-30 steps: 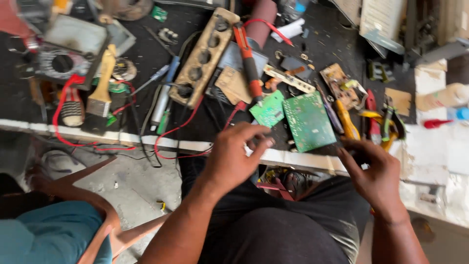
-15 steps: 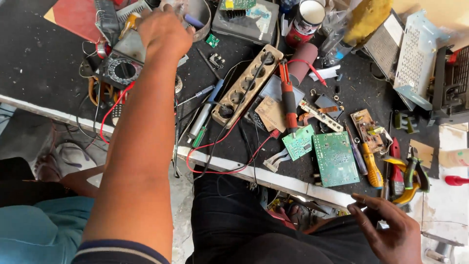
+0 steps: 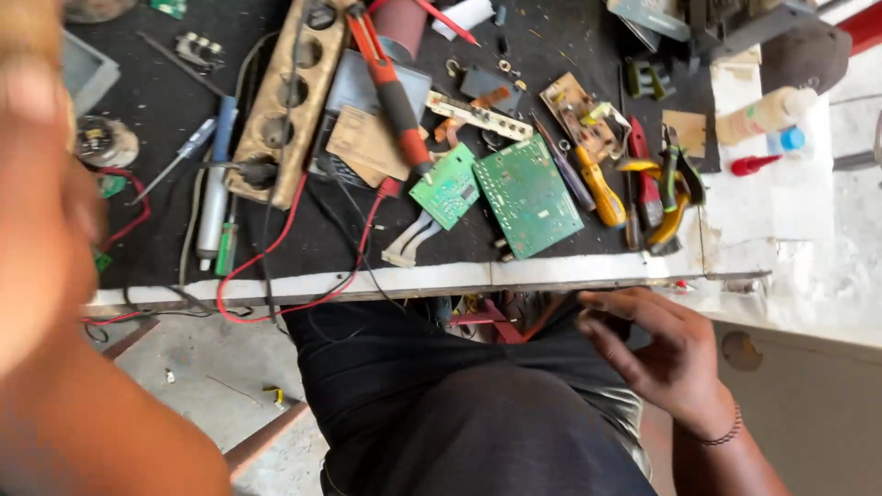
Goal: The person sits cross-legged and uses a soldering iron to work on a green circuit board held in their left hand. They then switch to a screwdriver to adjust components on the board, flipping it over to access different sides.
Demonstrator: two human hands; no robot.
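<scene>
Fingers (image 3: 625,317) of right hand (image 3: 666,358) loosely spread, holding nothing, hovering over lap just below tabletop (image 3: 551,271) edge. Left hand (image 3: 41,184) blurred, grip unreadable. Nearest: green circuit board (image 3: 528,193), flat near edge; likely light, stiff, fragile; best pinched by bare edges.

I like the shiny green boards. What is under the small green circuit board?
The small green circuit board lies on the black bench mat. White flat wires stick out below its lower edge. Anything directly beneath is covered.
</scene>
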